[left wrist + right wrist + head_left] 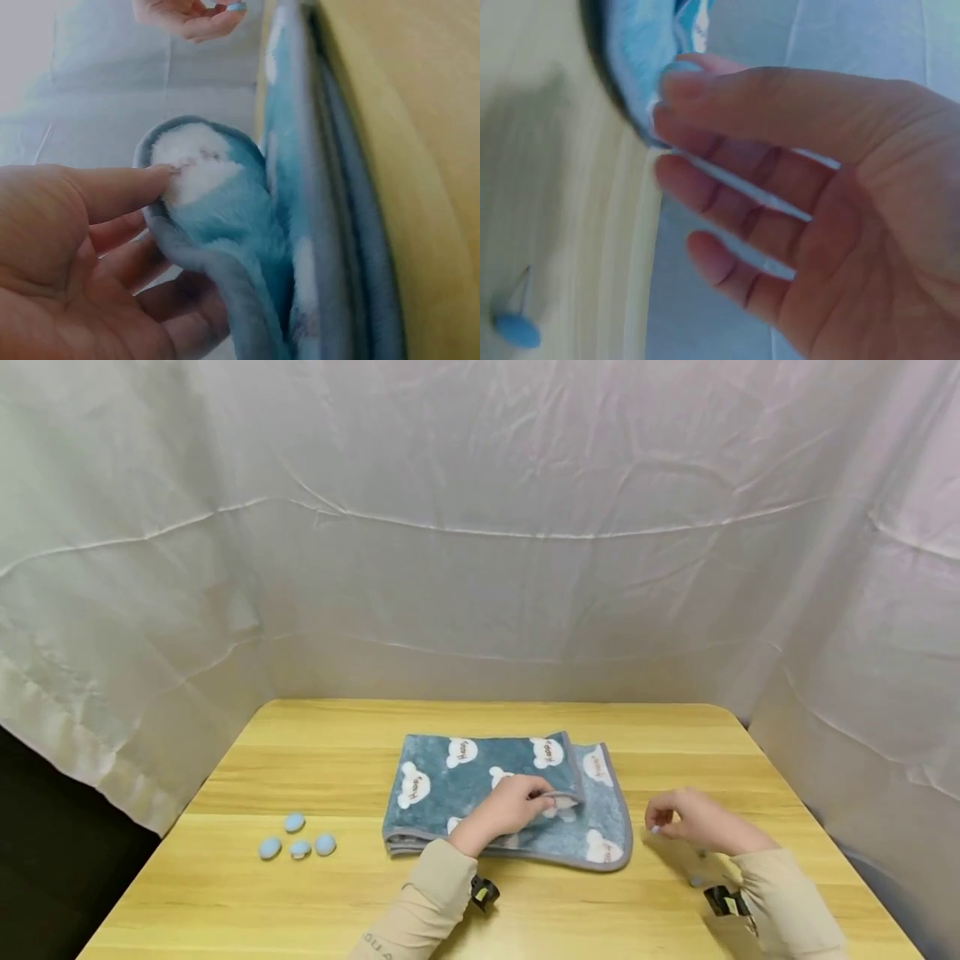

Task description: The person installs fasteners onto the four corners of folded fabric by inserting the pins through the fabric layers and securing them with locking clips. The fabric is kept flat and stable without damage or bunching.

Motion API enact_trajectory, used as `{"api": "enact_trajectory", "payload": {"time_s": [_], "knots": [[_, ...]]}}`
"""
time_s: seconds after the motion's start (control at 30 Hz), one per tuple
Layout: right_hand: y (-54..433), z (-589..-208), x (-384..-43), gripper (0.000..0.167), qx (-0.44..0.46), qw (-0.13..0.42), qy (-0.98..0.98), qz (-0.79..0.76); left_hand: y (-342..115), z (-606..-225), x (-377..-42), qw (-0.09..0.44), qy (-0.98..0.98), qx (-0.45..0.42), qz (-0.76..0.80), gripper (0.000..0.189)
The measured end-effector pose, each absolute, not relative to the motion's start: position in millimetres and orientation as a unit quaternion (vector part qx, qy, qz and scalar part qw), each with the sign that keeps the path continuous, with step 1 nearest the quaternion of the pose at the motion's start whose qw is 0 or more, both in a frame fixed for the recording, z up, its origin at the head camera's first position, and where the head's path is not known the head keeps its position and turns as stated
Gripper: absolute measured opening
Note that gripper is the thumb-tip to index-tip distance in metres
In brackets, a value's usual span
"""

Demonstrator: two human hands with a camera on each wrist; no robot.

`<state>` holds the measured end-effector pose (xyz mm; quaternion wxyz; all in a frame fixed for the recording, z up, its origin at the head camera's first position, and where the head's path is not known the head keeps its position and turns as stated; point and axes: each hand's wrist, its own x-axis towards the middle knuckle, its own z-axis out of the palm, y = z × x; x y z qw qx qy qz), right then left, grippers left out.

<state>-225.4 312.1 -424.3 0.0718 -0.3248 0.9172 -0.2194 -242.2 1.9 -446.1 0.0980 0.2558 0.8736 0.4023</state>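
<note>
A teal fleece blanket (450, 777) with white bear-shaped patches and grey edging lies folded on the table. My left hand (506, 810) pinches the lifted corner of its upper layer between thumb and fingers; in the left wrist view, the grey-edged blanket corner (202, 180) bends up under the thumb. Just right of the blanket, my right hand (697, 818) is raised above the table. Its thumb and index finger pinch a small light-blue piece (681, 67), mostly hidden by the fingertips. Below that hand, a pin with a round blue head (516, 330) lies on the tabletop, its thin shaft showing.
Several round light-blue caps (270, 847) sit grouped on the left of the wooden table (225, 910). One small blue piece (696, 881) lies by the right wrist. Pale curtains (495, 610) hang behind the table and along both sides.
</note>
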Motion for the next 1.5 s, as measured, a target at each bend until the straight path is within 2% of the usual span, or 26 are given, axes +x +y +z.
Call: {"api": "enact_trajectory", "payload": {"time_s": [0.27, 0.5, 0.67, 0.83, 1.1, 1.3, 1.5], "knots": [[285, -416, -238, 0.007, -0.346, -0.024, 0.907, -0.239, -11, -442, -253, 0.055, 0.847, 0.182, 0.496, 0.024], [247, -413, -245, 0.012, -0.36, -0.066, 0.881, -0.299, -17, -445, -256, 0.032, 0.804, 0.122, 0.581, 0.025], [222, -414, -252, 0.008, -0.361, -0.041, 0.867, -0.342, -17, -450, -260, 0.022, 0.794, 0.088, 0.602, 0.022], [201, -416, -261, 0.012, -0.362, 0.003, 0.855, -0.372, -16, -453, -263, 0.021, 0.789, 0.065, 0.611, 0.022], [187, -422, -267, 0.013, -0.341, 0.05, 0.847, -0.405, -15, -453, -262, 0.036, 0.783, 0.044, 0.62, 0.022], [185, -427, -270, 0.01, -0.329, 0.057, 0.847, -0.414, -14, -452, -261, 0.034, 0.791, 0.048, 0.609, 0.022], [183, -435, -272, 0.009, -0.316, 0.042, 0.85, -0.419, -9, -452, -259, 0.043, 0.797, 0.054, 0.6, 0.024]]}}
